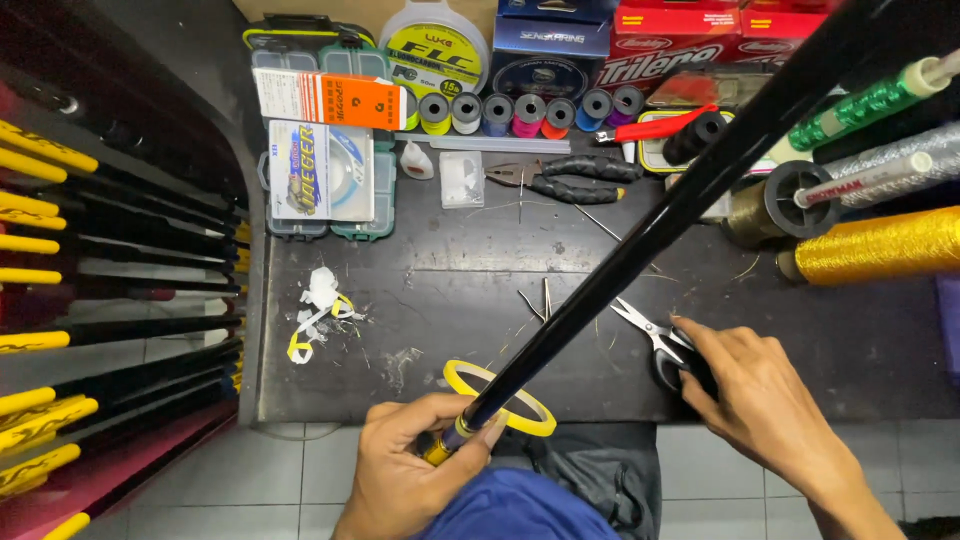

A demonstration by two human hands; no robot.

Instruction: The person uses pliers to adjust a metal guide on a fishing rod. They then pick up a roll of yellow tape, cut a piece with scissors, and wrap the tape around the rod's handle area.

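Note:
A long black rod [640, 250] runs from the lower middle up to the top right corner. My left hand [415, 475] grips its lower end, where a gold-coloured band shows. Under that end lies a ring of yellow tape [455, 372] on the dark table [450, 290]. My right hand [755, 400] rests on the handles of a pair of scissors [645, 330] lying on the table to the right of the rod, blades pointing up and left.
Black pliers [565, 180], small thread spools [510, 112], plastic tackle boxes [325, 170] and boxes of line stand at the back. Large gold, silver and green thread spools [880, 245] lie at the right. Tape scraps [318, 305] sit at the left. Black-and-yellow rods [110, 250] fill a rack on the left.

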